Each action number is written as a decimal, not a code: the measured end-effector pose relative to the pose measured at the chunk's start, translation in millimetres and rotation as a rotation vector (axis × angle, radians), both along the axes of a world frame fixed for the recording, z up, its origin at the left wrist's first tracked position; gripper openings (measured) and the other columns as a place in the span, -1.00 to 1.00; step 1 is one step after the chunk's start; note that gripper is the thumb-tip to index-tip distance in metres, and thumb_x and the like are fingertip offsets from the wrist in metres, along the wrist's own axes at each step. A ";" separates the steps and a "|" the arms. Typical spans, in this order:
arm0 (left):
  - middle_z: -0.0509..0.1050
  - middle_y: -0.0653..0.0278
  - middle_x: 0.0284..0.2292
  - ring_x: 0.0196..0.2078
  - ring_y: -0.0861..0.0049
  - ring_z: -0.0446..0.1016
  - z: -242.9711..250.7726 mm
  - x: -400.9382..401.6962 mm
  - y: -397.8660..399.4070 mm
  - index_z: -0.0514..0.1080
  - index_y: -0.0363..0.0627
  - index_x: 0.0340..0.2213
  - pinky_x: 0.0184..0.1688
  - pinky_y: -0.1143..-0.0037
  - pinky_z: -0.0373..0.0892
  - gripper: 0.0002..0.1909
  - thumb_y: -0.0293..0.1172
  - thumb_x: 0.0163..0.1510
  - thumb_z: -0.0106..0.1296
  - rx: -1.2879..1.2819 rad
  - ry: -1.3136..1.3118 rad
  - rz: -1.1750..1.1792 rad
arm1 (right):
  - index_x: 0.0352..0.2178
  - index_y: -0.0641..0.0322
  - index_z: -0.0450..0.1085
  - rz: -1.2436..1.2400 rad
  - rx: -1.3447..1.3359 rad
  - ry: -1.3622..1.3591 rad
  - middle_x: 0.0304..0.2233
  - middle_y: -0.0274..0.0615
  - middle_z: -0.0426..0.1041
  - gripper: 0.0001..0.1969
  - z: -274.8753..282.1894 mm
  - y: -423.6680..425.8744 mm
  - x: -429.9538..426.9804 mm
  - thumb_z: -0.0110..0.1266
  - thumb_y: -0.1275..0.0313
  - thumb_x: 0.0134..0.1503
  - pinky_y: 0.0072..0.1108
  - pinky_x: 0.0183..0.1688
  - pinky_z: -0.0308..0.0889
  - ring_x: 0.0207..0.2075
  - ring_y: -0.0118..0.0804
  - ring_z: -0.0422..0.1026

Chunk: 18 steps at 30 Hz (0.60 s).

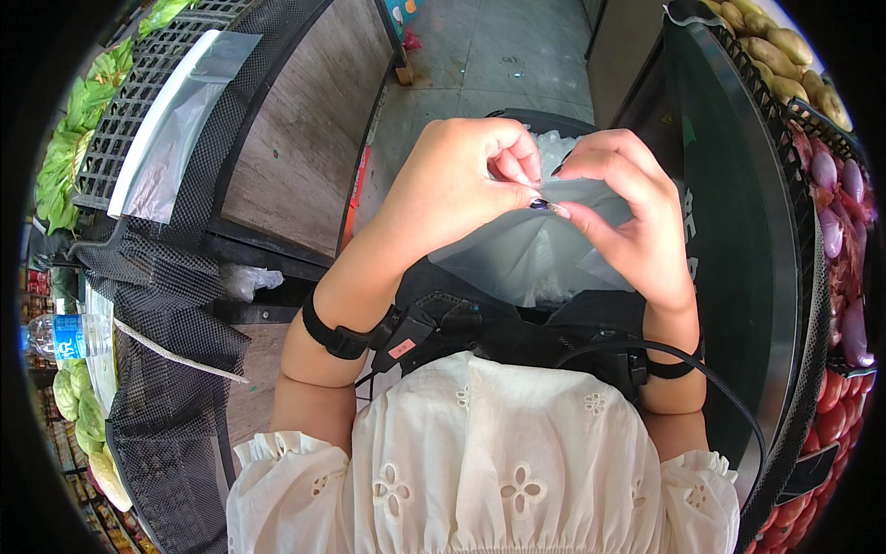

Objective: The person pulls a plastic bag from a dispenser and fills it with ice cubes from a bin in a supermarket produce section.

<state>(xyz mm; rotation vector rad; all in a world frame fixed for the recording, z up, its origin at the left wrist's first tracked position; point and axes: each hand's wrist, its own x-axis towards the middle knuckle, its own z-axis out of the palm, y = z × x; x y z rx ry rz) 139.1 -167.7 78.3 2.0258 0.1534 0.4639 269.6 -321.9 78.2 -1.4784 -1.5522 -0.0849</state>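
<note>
A thin, translucent plastic bag (509, 253) hangs in front of my lap. My left hand (460, 183) pinches its upper edge between thumb and curled fingers. From the other side, my right hand (637, 201) grips the same edge with its thumb, while its index finger arches above. The two thumb tips nearly meet, and dark polish shows on some nails. Below and beyond the bag stands a dark bin (550, 119) with crumpled clear plastic (554, 147) inside it. How much of the bag's edge lies between the fingers is partly hidden.
To the left, a strip of flat plastic bags (187, 131) hangs over a black crate (149, 104) beside leafy greens (69, 152). A water bottle (66, 337) lies lower left. Rightward, a dark counter (734, 208) borders potatoes (775, 59), shallots (830, 232) and tomatoes (834, 422). A black cable (720, 381) crosses my right arm.
</note>
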 end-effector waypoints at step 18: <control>0.49 0.25 -0.62 -0.52 0.65 0.46 -5.1 0.5 2.8 0.41 -0.29 -0.51 -0.44 0.62 0.33 -0.88 -0.63 -0.21 0.11 -0.026 -0.053 0.000 | -0.51 0.19 0.37 -0.232 -0.092 -0.183 -0.29 -0.27 0.40 -0.75 -0.5 -7.5 9.4 0.28 0.53 -0.29 -0.45 -0.24 0.30 -0.29 -0.16 0.37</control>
